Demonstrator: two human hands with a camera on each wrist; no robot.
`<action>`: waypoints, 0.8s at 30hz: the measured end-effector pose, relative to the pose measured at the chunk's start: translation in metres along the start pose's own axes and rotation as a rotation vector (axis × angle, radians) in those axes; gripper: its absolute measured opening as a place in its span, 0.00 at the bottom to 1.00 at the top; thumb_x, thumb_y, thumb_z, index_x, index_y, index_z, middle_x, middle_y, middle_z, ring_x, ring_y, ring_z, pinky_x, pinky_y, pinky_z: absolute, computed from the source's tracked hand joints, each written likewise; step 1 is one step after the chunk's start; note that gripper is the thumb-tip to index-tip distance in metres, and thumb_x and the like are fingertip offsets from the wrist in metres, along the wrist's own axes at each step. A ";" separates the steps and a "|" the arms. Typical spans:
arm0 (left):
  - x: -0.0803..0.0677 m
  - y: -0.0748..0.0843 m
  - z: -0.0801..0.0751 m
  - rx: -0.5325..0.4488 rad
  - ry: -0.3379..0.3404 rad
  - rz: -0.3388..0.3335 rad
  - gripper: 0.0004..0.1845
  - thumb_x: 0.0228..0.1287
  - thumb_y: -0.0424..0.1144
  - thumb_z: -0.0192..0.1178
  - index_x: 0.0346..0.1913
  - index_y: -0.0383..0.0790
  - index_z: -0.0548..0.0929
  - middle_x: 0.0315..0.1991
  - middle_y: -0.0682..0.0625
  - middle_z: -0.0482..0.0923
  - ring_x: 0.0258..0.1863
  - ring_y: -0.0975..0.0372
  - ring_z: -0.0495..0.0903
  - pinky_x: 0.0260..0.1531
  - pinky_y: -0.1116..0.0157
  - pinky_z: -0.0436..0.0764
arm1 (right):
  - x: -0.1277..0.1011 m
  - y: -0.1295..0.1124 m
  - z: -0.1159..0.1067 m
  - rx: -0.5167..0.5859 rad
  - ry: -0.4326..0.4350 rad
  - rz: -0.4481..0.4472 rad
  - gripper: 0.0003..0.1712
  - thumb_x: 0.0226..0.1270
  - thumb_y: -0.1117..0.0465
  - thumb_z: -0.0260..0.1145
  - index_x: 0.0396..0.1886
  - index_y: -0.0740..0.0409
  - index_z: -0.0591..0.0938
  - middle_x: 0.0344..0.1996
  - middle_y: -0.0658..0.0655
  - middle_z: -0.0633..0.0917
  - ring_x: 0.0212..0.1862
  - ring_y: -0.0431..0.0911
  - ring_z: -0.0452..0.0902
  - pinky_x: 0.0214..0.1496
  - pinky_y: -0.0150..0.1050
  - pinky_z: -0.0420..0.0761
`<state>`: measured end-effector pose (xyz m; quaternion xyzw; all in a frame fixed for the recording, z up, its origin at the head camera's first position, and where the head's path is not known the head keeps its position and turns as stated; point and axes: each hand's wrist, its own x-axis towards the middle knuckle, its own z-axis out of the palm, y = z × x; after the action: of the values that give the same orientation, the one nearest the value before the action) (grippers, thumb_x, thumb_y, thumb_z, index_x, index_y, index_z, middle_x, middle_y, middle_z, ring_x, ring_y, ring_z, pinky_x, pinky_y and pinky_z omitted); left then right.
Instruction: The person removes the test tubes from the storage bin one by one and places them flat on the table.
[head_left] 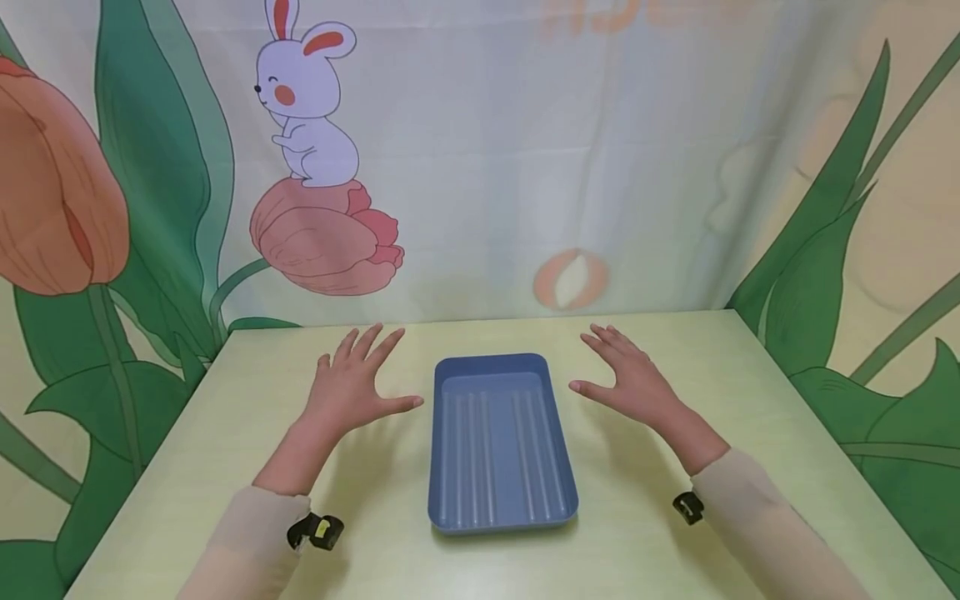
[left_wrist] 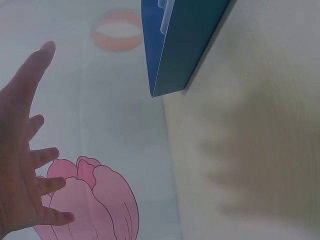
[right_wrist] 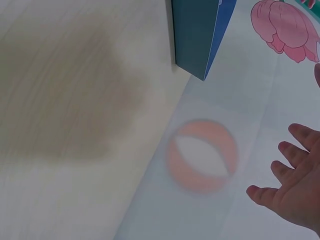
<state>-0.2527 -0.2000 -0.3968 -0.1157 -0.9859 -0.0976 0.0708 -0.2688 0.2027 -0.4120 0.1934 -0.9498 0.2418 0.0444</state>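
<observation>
A blue rectangular tray (head_left: 498,450) with raised ribs along its floor lies on the pale table, its long sides running away from me. To its left my left hand (head_left: 348,387) hovers with fingers spread, the thumb pointing at the tray's left rim. On the other side my right hand (head_left: 630,379) is held up with fingers extended and thumb toward the right rim. Both hands hold nothing, and a gap shows between each thumb and the tray. In the left wrist view the tray's outer wall (left_wrist: 192,45) rises from the tabletop; the right wrist view shows the opposite wall (right_wrist: 195,37).
The pale yellow table (head_left: 622,533) ends at a printed curtain (head_left: 480,167) with a rabbit, tulips and leaves. Small black devices sit at the left cuff (head_left: 318,531) and the right cuff (head_left: 687,507). Shadows of both arms fall on the table.
</observation>
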 end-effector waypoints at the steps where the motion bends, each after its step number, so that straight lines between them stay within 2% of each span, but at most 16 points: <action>1: 0.000 0.000 0.000 -0.009 -0.003 0.000 0.55 0.55 0.68 0.68 0.81 0.52 0.57 0.82 0.39 0.55 0.79 0.37 0.54 0.68 0.27 0.61 | 0.000 0.000 0.001 0.010 0.004 0.001 0.46 0.68 0.45 0.68 0.79 0.61 0.64 0.80 0.65 0.61 0.82 0.65 0.48 0.78 0.71 0.55; 5: -0.002 0.001 0.003 -0.058 0.003 0.012 0.54 0.57 0.67 0.67 0.81 0.50 0.57 0.79 0.37 0.60 0.77 0.38 0.60 0.66 0.29 0.67 | -0.001 0.001 0.004 0.058 0.016 0.001 0.44 0.69 0.47 0.68 0.78 0.62 0.65 0.79 0.66 0.64 0.81 0.66 0.51 0.79 0.69 0.57; 9: -0.004 0.002 0.007 -0.148 0.004 0.007 0.51 0.61 0.62 0.67 0.81 0.46 0.58 0.77 0.35 0.63 0.76 0.38 0.63 0.65 0.34 0.72 | -0.002 0.003 0.009 0.113 0.027 -0.002 0.42 0.69 0.50 0.68 0.77 0.64 0.67 0.77 0.68 0.67 0.79 0.67 0.57 0.78 0.68 0.60; 13: -0.009 0.003 0.008 -0.259 -0.022 -0.019 0.46 0.67 0.57 0.65 0.81 0.43 0.58 0.77 0.33 0.63 0.76 0.38 0.62 0.68 0.35 0.70 | -0.005 0.002 0.012 0.172 0.028 0.011 0.39 0.70 0.51 0.68 0.75 0.64 0.69 0.75 0.69 0.70 0.77 0.67 0.60 0.77 0.67 0.62; 18: -0.014 0.003 0.010 -0.367 -0.030 -0.024 0.40 0.72 0.50 0.61 0.80 0.37 0.59 0.75 0.32 0.65 0.75 0.37 0.64 0.72 0.37 0.67 | -0.006 -0.002 0.012 0.278 0.010 0.071 0.35 0.73 0.51 0.66 0.73 0.61 0.72 0.73 0.67 0.73 0.76 0.65 0.63 0.75 0.65 0.67; 21: -0.015 0.004 0.012 -0.464 -0.043 -0.048 0.36 0.75 0.46 0.59 0.78 0.33 0.62 0.72 0.30 0.69 0.72 0.37 0.68 0.70 0.40 0.70 | -0.006 -0.005 0.010 0.369 -0.020 0.120 0.31 0.75 0.52 0.64 0.71 0.62 0.75 0.69 0.67 0.77 0.72 0.63 0.70 0.71 0.62 0.74; 24: -0.016 0.005 0.016 -0.582 -0.086 -0.097 0.33 0.77 0.44 0.56 0.77 0.31 0.64 0.70 0.30 0.72 0.70 0.38 0.72 0.68 0.42 0.74 | -0.006 -0.006 0.009 0.462 -0.058 0.161 0.29 0.76 0.54 0.63 0.69 0.65 0.76 0.65 0.67 0.81 0.67 0.62 0.76 0.67 0.57 0.79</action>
<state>-0.2377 -0.1958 -0.4141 -0.0882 -0.9230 -0.3745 -0.0119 -0.2607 0.1952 -0.4182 0.1289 -0.8826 0.4497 -0.0476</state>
